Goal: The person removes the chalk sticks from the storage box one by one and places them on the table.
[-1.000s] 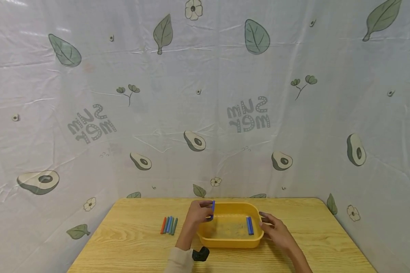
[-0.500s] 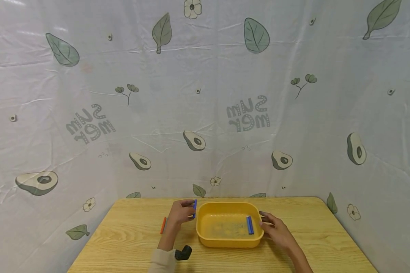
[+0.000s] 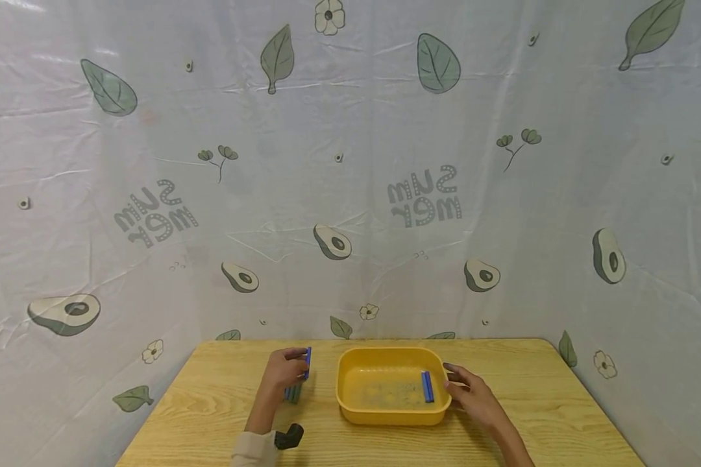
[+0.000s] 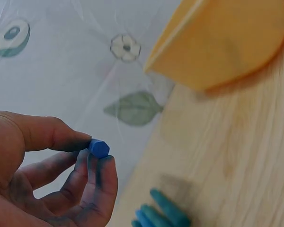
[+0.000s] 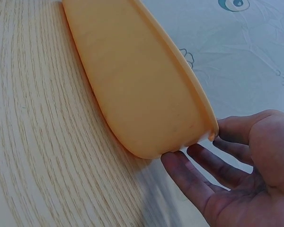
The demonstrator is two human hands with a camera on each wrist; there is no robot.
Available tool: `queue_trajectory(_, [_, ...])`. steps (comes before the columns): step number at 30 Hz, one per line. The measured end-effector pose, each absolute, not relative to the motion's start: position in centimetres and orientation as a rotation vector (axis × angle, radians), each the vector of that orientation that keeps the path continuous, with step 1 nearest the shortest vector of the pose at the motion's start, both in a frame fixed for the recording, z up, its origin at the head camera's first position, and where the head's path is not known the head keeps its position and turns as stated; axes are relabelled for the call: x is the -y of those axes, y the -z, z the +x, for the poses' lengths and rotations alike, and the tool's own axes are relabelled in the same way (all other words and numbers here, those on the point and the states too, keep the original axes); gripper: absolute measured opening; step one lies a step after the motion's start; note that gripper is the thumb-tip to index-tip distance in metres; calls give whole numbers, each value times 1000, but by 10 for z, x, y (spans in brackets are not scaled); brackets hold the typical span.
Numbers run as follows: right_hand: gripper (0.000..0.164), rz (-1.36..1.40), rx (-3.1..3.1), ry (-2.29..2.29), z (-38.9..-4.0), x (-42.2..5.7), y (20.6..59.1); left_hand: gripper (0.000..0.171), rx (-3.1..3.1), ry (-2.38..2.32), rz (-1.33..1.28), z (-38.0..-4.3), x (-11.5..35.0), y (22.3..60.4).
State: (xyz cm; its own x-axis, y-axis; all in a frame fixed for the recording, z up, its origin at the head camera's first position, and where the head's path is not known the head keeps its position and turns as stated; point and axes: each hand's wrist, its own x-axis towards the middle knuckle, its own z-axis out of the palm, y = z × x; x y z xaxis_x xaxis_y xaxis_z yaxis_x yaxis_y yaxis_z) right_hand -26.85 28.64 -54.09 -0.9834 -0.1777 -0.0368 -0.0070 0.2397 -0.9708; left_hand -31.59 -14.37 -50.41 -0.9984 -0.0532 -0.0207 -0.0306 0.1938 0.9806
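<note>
My left hand [image 3: 283, 368] pinches a blue chalk stick [image 4: 99, 148] between thumb and fingers, holding it above the table left of the yellow basin [image 3: 394, 418]. Dark blue-green smudges mark these fingers. Close beneath the hand lie green and blue chalk sticks [image 4: 170, 213], partly hidden by it in the head view. At the basin's right end, my right hand [image 3: 473, 397] holds the rim, the thumb over the edge and the fingertips [image 5: 173, 161] against the outer wall. Two blue chalk sticks [image 3: 428, 387] lie side by side inside the basin, toward its right end.
Dusty smears cover the basin floor. The wooden table [image 3: 531, 376] ends at the back against a printed curtain [image 3: 350, 162], which also runs along both sides. A black wrist mount [image 3: 289, 436] sits at my left cuff.
My left hand has moved left with the blue chalk stick, from over the basin's left edge to above the chalk row. The right hand and basin have stayed put.
</note>
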Motion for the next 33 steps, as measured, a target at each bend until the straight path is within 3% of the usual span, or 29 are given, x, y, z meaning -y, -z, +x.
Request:
queue_trajectory(17, [61,-164,-2363,1841,-268,-288,544,49,2406,1946,254,-313,197,536])
queue_trajectory(33, [63,-216,-2359,1852,-267,-288,540,47,2474,1791,286,-309,212,551])
